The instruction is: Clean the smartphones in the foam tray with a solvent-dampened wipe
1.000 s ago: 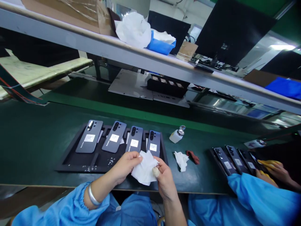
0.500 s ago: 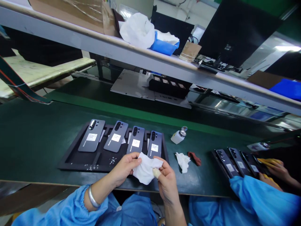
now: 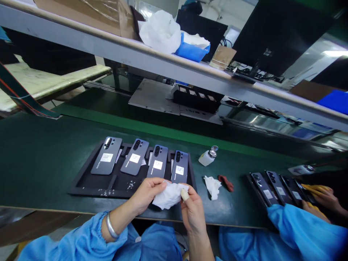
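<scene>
Between my two hands is a white cloth [image 3: 168, 197], bunched and creased. My left hand [image 3: 148, 194] pinches its left edge between thumb and fingers. With a pale cover on the thumb, my right hand [image 3: 192, 204] grips the right edge. Just beyond my hands lies a black tray [image 3: 89, 189] bearing several grey-blue phones, backs up, each with a white label. The leftmost phone [image 3: 106, 156] is tilted; another phone [image 3: 134, 157] lies beside it. A third phone [image 3: 157, 161] and the rightmost phone [image 3: 179, 166] have their lower ends near or behind my hands.
Right of the tray stand a white pump bottle [image 3: 208, 156], a crumpled white cloth [image 3: 212, 187] and a dark red scrap [image 3: 226, 183]. Farther right, a co-worker's yellow-covered hands [image 3: 322, 194] are at another tray of phones [image 3: 277, 188]. A shelf [image 3: 152, 54] crosses above the green bench [image 3: 35, 156].
The white cloth, spread flatter before, is now more folded and bunched between my hands. My hands stay close to the same place. The view has shifted slightly.
</scene>
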`<state>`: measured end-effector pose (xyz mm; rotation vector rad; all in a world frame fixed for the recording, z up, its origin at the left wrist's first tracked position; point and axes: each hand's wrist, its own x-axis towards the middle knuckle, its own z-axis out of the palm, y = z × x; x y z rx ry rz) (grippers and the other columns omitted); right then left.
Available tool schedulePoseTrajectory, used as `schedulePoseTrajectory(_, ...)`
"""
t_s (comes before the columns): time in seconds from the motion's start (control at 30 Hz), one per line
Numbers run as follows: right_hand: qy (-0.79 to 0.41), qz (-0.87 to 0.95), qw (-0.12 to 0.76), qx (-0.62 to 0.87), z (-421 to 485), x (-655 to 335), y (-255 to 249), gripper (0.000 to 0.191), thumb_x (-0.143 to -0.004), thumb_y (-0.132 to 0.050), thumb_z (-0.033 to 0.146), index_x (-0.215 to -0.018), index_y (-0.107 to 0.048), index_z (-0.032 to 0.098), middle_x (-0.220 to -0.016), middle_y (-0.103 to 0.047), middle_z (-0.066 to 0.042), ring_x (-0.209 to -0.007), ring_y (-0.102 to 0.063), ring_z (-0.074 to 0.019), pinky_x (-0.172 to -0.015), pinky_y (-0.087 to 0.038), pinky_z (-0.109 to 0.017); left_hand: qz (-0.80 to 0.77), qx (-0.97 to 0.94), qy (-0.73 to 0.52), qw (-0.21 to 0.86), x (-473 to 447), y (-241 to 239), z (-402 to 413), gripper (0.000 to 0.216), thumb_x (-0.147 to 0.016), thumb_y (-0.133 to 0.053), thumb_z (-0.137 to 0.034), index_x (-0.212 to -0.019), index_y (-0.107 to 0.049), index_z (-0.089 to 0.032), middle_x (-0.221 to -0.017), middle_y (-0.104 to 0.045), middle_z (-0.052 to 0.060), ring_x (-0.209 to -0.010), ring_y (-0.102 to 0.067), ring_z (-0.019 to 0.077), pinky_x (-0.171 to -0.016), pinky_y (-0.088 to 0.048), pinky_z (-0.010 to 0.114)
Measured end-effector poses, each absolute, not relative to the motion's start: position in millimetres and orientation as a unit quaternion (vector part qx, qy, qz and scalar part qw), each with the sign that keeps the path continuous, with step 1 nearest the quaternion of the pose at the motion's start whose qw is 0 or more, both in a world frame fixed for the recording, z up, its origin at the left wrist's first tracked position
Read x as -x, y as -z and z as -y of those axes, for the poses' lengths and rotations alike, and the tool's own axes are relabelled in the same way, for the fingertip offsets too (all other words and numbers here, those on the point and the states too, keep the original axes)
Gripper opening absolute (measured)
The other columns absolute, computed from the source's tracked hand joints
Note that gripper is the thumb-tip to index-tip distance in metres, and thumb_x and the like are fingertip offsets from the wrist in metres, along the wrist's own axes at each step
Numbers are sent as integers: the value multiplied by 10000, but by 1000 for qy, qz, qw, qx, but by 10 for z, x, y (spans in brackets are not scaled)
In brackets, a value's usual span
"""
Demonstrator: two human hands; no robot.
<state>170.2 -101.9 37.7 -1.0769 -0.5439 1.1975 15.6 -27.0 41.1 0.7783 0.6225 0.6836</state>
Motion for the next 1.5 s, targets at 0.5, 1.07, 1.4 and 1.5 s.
schedulePoseTrajectory(0.5, -500, 144, 709, 476, 1007, -1654, -213, 344, -642, -846, 356, -905, -718, 175, -947, -698, -80, -858, -639, -199, -826, -507, -328, -355, -327, -413, 772, -200, -324, 277, 317, -616, -868, -353, -749, -702, -117, -700, -706, 44, -614, -596, 127, -600, -449, 216)
schedulePoseTrajectory(1.07, -680, 145, 643, 322, 1089, -1411, -192, 733, -805, -559, 717, -1304, -553, 179, -1227, -597, -145, -1059, -601, -262, -855, -511, -386, -344, -296, -442, 774, -248, -447, 423, 409, -676, -821, -411, -844, -584, -123, -650, -648, 22, -533, -573, 115, -500, -430, 193)
schedulePoseTrajectory(1.4, -586, 137, 692, 399, 1125, -1390, -234, 805, -672, -826, 230, -1382, -448, 248, -1162, -640, -106, -1041, -630, -230, -936, -491, -403, -343, -302, -474, 753, -139, -325, 365, 503, -729, -784, -391, -1090, -576, -109, -704, -672, 43, -555, -575, 116, -516, -430, 191)
schedulePoseTrajectory(1.5, -535, 137, 709, 440, 1106, -1418, -218, 552, -635, -855, 267, -1145, -652, 210, -1097, -670, -92, -1002, -645, -204, -909, -509, -330, -324, -311, -477, 755, -105, -310, 367, 695, -744, -777, -353, -1330, -480, -128, -991, -695, 124, -724, -640, 153, -629, -488, 223)
